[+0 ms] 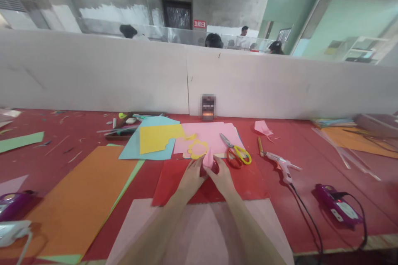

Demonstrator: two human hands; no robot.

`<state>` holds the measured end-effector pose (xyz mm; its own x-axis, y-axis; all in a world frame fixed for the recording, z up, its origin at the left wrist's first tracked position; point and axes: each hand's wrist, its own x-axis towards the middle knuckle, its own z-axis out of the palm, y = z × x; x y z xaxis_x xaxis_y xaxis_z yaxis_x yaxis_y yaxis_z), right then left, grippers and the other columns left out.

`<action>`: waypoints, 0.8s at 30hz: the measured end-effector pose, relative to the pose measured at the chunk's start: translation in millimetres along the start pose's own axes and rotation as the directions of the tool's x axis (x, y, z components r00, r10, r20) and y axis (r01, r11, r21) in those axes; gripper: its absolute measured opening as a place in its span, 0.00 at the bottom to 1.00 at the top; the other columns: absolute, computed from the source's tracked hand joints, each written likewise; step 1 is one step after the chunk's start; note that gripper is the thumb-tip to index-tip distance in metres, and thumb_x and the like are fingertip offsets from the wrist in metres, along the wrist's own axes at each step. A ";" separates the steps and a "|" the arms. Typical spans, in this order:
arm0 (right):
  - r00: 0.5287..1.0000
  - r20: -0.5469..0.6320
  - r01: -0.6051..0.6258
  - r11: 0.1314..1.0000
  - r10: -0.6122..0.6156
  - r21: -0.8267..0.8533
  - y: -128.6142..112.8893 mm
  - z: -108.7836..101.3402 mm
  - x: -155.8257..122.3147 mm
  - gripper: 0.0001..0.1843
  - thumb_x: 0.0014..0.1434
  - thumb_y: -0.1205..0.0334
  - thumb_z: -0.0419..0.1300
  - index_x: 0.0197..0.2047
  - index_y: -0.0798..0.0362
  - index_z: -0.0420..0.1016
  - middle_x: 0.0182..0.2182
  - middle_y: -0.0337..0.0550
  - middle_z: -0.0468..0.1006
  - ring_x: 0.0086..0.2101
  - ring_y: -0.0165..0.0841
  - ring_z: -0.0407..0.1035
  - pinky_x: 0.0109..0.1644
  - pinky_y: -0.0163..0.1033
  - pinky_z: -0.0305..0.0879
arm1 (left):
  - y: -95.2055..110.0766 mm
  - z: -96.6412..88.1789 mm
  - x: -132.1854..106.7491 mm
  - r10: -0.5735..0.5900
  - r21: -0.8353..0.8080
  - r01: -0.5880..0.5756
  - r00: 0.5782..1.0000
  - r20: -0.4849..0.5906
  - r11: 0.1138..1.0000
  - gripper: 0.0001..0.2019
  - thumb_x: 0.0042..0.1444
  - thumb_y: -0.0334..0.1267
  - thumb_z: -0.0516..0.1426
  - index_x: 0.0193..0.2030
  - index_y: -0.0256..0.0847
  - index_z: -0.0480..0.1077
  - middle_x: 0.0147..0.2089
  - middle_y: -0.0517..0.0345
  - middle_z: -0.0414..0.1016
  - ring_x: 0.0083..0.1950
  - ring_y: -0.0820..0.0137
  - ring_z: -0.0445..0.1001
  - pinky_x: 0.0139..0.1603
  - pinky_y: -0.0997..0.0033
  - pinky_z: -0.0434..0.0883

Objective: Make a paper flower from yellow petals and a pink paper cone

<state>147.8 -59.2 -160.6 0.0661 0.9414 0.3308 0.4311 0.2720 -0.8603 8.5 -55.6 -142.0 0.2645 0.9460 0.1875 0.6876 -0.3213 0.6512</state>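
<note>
A small folded piece of pink paper (pixel 208 160) stands upright between my hands, above a red sheet (pixel 248 186). From the left, my left hand (pixel 193 174) closes its fingers on it; my right hand (pixel 223 175) grips it from the other side. Something dark red shows under the pink paper, too small to name. Just beyond my fingers lies a yellow scalloped paper ring (pixel 190 149) on pink sheets (pixel 214 132). Scissors (pixel 238 151) with yellow and red handles rest to the right of my right hand, not touched.
A pink hot glue gun (pixel 283 165) with a black cable lies at right, near a purple power strip (pixel 337 207). Orange card (pixel 81 198) spreads at left. Blue (pixel 133 149) and yellow sheets (pixel 155 138) are beyond it. A white partition (pixel 124 74) borders the table's back.
</note>
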 end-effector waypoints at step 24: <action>0.999 0.028 -0.033 0.981 0.028 0.193 -4.2 -6.7 -2.1 0.26 0.57 0.52 0.53 0.57 0.53 0.62 0.55 0.50 0.66 0.55 0.38 0.60 0.58 0.48 0.56 | 3.5 -3.3 -4.1 -0.198 -0.371 0.161 0.978 -0.062 0.914 0.22 0.53 0.48 0.52 0.52 0.37 0.63 0.50 0.46 0.72 0.52 0.58 0.69 0.52 0.58 0.64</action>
<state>151.9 -63.6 -155.1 0.0526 0.9539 0.2956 0.2473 0.2743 -0.9293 7.6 -60.4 -138.1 0.0812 0.9917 0.1002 0.4205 -0.1252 0.8986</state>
